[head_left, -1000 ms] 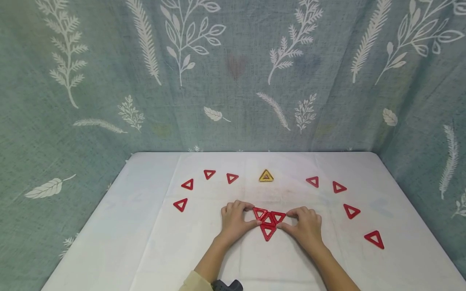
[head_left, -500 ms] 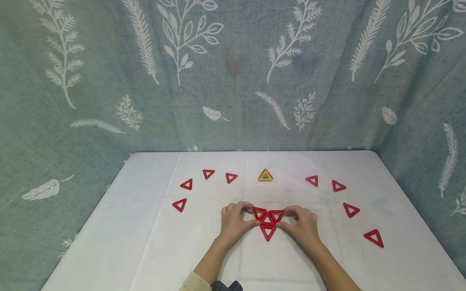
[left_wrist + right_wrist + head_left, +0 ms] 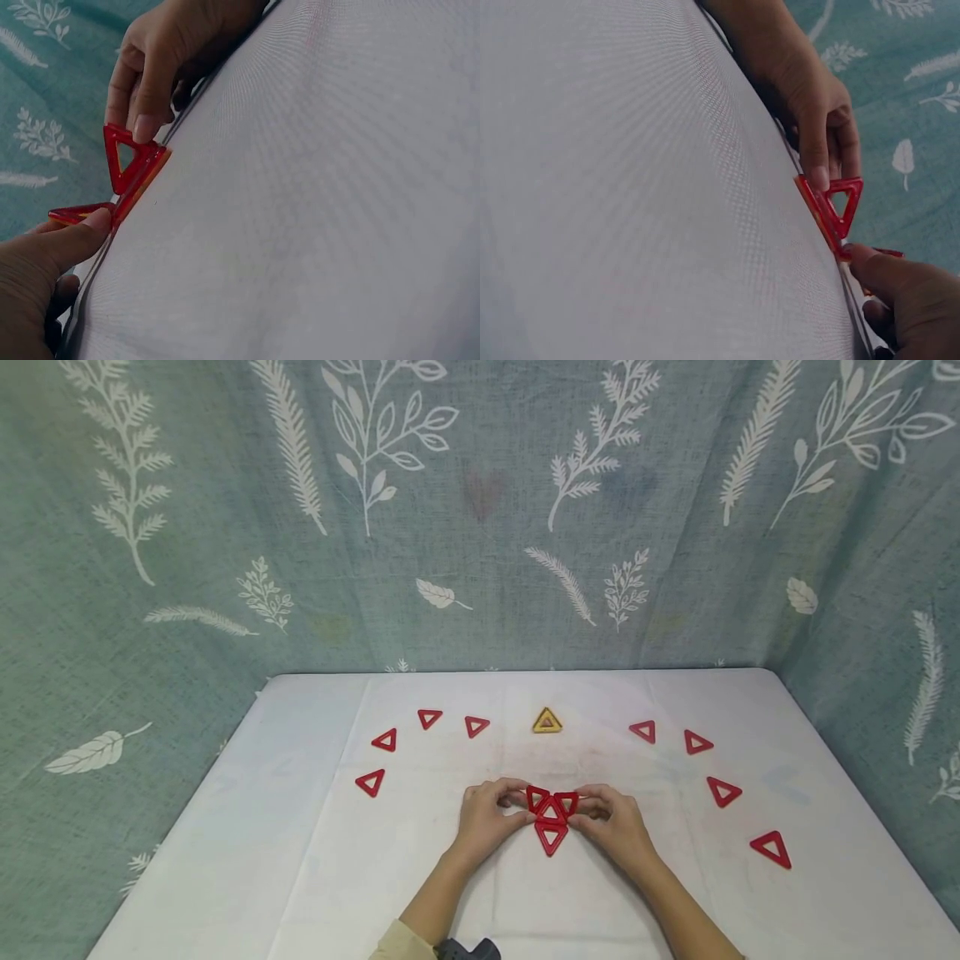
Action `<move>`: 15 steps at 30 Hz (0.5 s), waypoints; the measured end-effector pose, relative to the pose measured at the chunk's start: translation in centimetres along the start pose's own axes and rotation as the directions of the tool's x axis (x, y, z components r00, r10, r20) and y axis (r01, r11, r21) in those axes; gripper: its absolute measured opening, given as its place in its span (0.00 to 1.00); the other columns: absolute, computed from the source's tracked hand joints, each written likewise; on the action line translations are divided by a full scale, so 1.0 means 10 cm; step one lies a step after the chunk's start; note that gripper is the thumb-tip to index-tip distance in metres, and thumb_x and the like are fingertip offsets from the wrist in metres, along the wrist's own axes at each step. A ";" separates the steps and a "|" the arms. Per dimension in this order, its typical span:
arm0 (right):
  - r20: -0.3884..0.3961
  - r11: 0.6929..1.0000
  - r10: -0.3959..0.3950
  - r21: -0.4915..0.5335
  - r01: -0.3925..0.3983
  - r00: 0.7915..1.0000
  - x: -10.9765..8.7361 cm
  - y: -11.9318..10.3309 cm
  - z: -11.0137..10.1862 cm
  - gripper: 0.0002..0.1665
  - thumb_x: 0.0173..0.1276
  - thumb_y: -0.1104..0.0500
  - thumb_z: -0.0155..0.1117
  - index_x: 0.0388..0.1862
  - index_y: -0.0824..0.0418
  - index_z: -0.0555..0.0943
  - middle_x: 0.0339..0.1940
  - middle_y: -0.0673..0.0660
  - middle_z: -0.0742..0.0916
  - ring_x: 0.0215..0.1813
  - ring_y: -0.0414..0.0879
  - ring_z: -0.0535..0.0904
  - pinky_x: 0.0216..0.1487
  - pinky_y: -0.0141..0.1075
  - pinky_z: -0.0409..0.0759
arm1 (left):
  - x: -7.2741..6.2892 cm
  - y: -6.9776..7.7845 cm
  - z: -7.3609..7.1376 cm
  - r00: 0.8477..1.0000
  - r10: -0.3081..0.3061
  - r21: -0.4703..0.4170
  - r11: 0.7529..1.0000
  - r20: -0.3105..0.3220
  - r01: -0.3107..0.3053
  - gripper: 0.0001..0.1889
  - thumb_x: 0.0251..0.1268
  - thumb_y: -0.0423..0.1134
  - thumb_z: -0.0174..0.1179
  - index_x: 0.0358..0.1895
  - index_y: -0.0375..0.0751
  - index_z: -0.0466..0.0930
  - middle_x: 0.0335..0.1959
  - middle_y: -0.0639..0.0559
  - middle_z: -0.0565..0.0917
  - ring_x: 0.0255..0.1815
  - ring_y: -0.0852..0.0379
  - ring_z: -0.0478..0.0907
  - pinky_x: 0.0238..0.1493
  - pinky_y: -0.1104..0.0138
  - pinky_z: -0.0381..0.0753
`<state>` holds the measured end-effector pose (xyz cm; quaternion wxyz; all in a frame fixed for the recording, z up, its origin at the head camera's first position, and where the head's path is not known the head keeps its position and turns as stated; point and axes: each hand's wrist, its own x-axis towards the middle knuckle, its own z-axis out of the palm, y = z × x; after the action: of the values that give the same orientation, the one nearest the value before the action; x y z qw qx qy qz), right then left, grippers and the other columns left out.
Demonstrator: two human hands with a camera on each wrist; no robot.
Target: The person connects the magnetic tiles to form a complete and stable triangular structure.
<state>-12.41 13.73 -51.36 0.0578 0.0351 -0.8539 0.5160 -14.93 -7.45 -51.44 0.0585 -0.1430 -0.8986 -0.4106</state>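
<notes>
Four-piece cluster aside, several red triangular frame tiles lie joined in front of me in the head view: a middle tile (image 3: 551, 821), a near tile (image 3: 550, 851), a left tile (image 3: 529, 796) and a right tile (image 3: 567, 795). My left hand (image 3: 486, 820) pinches the left tile between thumb and fingers. The right tile is pinched by my right hand (image 3: 619, 828). Both side tiles tilt up from the tabletop, hinged along the middle tile's edges. In the left wrist view, the right tile (image 3: 112, 156) stands raised; the right wrist view shows the left tile (image 3: 851, 202) likewise.
A yellow triangular tile (image 3: 537, 728) lies at the back of the white table (image 3: 315, 860). Several loose red tiles curve away on the left, including one tile (image 3: 377, 742), and on the right, including another tile (image 3: 782, 852). A patterned curtain (image 3: 480, 568) hangs behind.
The left and right tiles have tipped up from lying nearly flat, their outer edges rising inward. Both hands have drawn slightly closer together. The loose tiles stay where they were.
</notes>
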 end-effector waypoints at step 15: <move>-0.083 0.930 -0.353 -0.143 0.340 0.932 -0.02 0.08 0.02 0.23 0.45 0.64 0.78 0.44 0.57 0.86 0.26 0.43 0.86 0.29 0.36 0.75 0.36 0.31 0.70 | -0.02 -0.02 0.00 0.979 0.204 0.038 0.978 0.004 -0.204 0.14 0.52 0.44 0.70 0.43 0.51 0.87 0.36 0.63 0.87 0.40 0.66 0.79 0.48 0.62 0.65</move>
<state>-12.34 13.95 -52.15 0.1960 0.1539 -0.8609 0.4436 -14.85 -7.62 -51.65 0.1030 -0.2333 -0.8868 -0.3854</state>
